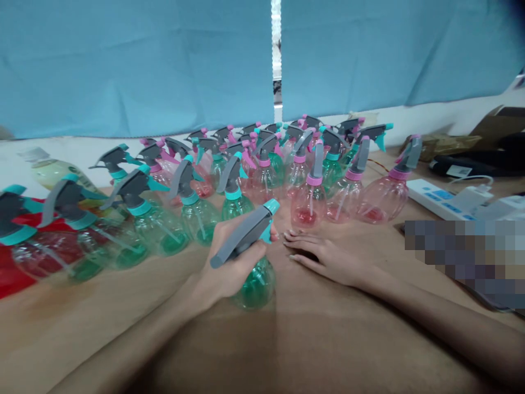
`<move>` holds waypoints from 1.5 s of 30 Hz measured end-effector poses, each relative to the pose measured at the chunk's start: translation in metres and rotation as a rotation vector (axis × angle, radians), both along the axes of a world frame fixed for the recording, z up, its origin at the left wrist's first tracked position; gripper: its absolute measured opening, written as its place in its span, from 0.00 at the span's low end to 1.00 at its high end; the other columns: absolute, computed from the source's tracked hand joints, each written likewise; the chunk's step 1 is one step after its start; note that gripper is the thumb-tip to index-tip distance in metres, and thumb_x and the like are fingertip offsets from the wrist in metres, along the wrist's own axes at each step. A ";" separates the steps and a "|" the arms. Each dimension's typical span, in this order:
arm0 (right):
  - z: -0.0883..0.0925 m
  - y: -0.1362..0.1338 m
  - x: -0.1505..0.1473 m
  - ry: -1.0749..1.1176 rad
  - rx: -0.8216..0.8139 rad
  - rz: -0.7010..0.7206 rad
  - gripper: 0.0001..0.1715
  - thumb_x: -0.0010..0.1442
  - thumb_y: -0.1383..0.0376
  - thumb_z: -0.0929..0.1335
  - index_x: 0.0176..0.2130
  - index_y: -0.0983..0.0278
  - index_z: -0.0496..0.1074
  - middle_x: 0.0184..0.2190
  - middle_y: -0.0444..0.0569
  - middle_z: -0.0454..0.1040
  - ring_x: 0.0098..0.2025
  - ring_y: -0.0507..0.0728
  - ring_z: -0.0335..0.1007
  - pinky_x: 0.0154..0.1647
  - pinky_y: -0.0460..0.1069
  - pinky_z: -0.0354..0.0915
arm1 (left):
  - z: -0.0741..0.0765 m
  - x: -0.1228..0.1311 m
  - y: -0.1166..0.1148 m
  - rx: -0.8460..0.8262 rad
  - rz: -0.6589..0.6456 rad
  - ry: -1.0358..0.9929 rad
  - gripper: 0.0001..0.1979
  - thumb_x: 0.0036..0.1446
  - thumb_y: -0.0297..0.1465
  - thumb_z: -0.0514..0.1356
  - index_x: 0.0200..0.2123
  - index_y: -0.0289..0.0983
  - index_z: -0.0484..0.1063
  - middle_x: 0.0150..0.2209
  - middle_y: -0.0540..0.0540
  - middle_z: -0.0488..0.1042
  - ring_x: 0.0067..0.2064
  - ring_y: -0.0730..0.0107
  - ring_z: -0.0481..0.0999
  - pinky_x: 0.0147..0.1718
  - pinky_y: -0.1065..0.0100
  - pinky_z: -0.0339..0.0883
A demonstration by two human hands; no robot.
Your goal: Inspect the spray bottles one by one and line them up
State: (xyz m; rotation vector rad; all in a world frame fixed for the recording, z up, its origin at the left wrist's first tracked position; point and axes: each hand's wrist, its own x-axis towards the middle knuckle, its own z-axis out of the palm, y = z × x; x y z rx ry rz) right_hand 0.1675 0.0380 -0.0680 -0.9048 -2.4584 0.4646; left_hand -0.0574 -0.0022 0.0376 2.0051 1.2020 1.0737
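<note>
In front of the clustered spray bottles (266, 178), the left hand (235, 269) holds a green spray bottle (258, 287), fingers closed about its neck beneath the grey trigger head (246, 235). Also before the cluster, the right hand (334, 258) rests on the table (328, 334), fingers extended; right of the cluster lies a white power strip (435, 197).

Neck of the held spray bottle (257, 285): obscured by the left hand (233, 261). Far spray bottles (223, 133): lower bodies largely concealed by nearer ones; count not determinable. Leftmost spray bottle (41, 249): head cut by the left edge. Labelled bottle (53, 172), far left: print illegible. Flat object (499, 301), right: surface pixelated, cut by the right edge; unidentified.
</note>
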 end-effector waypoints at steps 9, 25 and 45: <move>-0.001 0.000 0.000 -0.003 -0.010 -0.011 0.23 0.67 0.57 0.61 0.59 0.59 0.66 0.59 0.50 0.67 0.62 0.60 0.60 0.63 0.61 0.57 | -0.008 0.000 0.002 -0.037 -0.004 -0.072 0.18 0.52 0.28 0.55 0.47 0.43 0.73 0.31 0.51 0.73 0.33 0.67 0.73 0.33 0.67 0.67; 0.000 0.000 0.000 -0.007 0.008 -0.003 0.23 0.67 0.58 0.60 0.58 0.61 0.67 0.58 0.51 0.68 0.62 0.60 0.61 0.63 0.59 0.58 | -0.005 0.003 0.000 -0.052 -0.005 -0.076 0.19 0.52 0.28 0.56 0.47 0.43 0.73 0.27 0.52 0.70 0.28 0.69 0.69 0.30 0.68 0.64; -0.002 0.000 0.000 -0.010 0.008 -0.001 0.23 0.67 0.58 0.60 0.58 0.62 0.66 0.59 0.52 0.66 0.62 0.60 0.60 0.62 0.61 0.58 | -0.007 0.002 0.000 -0.049 -0.009 -0.085 0.18 0.53 0.29 0.55 0.48 0.43 0.72 0.26 0.53 0.67 0.26 0.71 0.66 0.26 0.69 0.62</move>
